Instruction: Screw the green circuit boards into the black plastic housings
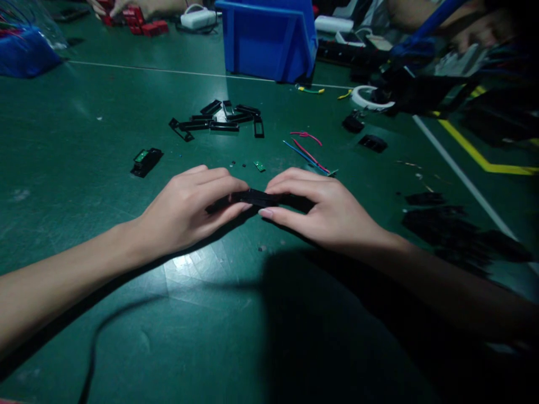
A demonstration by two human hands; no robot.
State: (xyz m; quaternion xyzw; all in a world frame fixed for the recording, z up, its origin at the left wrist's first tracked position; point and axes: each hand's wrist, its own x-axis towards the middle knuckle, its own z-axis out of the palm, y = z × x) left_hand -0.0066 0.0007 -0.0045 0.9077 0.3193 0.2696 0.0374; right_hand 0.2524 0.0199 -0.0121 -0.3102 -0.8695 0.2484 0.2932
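My left hand [189, 207] and my right hand [324, 210] meet at the middle of the green table [126, 314], both closed on one small black plastic casing [252, 197] held just above the surface. Fingers cover most of the casing, so only its middle shows. Just beyond my hands lie a tiny green circuit board [259, 165] and loose red and blue wires [307, 152]. A black part with a green board in it [145, 160] rests to the left of my left hand.
Several black casing pieces [221, 119] lie scattered farther back. A blue bin [269, 39] stands at the rear. Another person's hand works with red parts [141, 22] at the far left. Dark plastic parts [446, 224] pile at right, by a white tape roll [370, 98].
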